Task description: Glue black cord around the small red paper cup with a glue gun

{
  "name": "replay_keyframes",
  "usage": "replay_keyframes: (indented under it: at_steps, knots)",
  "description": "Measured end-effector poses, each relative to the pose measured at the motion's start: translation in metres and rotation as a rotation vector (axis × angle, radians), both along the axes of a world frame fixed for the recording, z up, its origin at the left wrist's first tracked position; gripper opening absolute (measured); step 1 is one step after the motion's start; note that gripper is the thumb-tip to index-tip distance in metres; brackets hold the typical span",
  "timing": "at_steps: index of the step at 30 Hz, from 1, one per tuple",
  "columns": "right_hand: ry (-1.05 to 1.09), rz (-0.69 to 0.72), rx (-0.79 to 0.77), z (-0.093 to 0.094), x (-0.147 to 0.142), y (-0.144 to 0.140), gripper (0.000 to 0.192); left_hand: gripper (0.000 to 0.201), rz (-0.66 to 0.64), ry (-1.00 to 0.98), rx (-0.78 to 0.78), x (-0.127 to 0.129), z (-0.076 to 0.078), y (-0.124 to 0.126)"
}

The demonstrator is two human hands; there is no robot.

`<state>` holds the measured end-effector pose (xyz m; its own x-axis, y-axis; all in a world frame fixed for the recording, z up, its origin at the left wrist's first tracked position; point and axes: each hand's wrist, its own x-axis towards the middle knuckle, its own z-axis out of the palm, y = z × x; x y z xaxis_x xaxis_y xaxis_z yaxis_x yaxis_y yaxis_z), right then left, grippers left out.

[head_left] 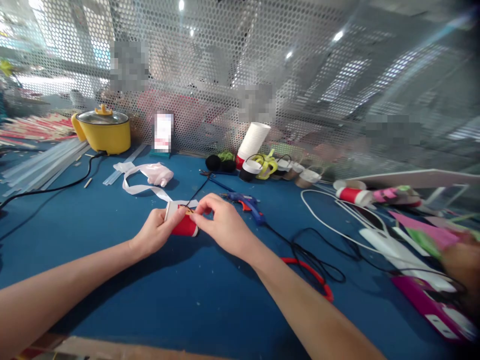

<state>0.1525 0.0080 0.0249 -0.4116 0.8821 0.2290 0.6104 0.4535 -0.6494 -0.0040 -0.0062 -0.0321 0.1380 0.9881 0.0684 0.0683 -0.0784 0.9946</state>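
My left hand (153, 234) is wrapped round a red paper cup (185, 229) with a white rim, held tilted on its side above the blue table. A small yellowish strip (188, 212) shows on the cup near my left thumb. Black yarn (198, 190) runs down to the cup from beside the dark yarn balls (213, 163). The fingers of my right hand (225, 222) are pinched at the cup's side, where the yarn ends; the fingertips partly hide it. A blue hot glue gun (249, 205) lies just beyond my right hand.
White ribbon (137, 189) lies beyond the cup. A yellow electric pot (108, 132), a phone (163, 132) and stacked white cups (255, 139) stand at the back. Cables (311, 250), a purple power strip (427, 305) and another person's blurred hand (463, 265) are on the right.
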Motion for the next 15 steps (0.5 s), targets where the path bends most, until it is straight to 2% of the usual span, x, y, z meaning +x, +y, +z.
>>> replay_keyframes:
  at_steps: [4, 7, 11, 15]
  knots:
    - [0.237, -0.024, -0.218, 0.001, 0.005, 0.004, 0.01, 0.049, 0.017, -0.073, -0.066, 0.001, 0.004, -0.002]
    - [0.396, 0.025, -0.274, -0.002, 0.007, 0.008, 0.013, 0.045, 0.009, -0.096, -0.084, 0.003, 0.007, -0.004]
    - [0.431, 0.045, -0.287, -0.001, 0.012, 0.008, 0.01, 0.042, 0.007, -0.1, -0.11, 0.004, 0.007, -0.005]
    - [0.366, 0.037, -0.195, 0.006, 0.016, 0.002, 0.008, 0.039, 0.037, -0.11, -0.159, 0.003, 0.006, -0.004]
